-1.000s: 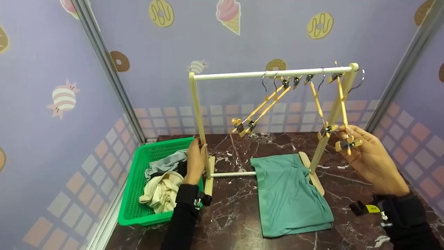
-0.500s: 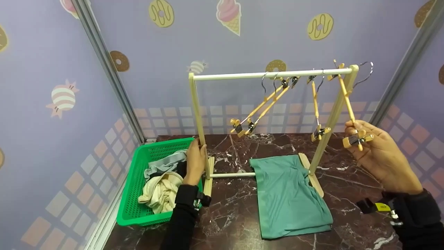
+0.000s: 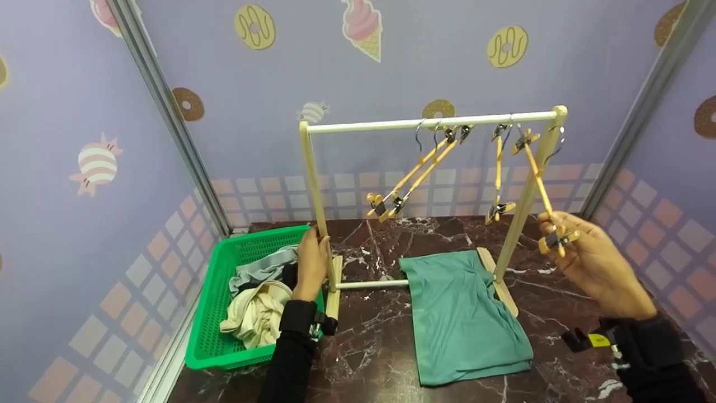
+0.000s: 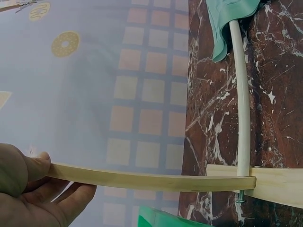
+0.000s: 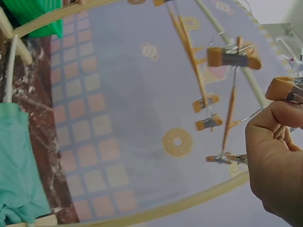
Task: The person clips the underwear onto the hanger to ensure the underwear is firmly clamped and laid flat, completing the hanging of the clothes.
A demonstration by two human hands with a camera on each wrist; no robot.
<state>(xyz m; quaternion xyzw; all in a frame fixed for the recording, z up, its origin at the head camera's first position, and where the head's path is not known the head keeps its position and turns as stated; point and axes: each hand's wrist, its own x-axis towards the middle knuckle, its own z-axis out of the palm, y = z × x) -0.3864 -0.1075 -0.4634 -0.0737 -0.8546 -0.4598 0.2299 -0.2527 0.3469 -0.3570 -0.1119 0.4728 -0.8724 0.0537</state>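
R hand (image 3: 596, 266), frame right: fingers pinch clip hanger (image 3: 541, 187). L hand (image 3: 313, 263), ctr-left: fingers grip post (image 3: 314, 179) of rack (image 3: 369, 127). Rack might tip if clip hanger snags it.

Basket (image 3: 211, 319) — left of rack (image 3: 363, 126)

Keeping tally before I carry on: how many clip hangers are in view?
4: one hanger hooked near the middle of the rail, another close beside it, a third nearer the right post, and a fourth in the right grip, off the rail.
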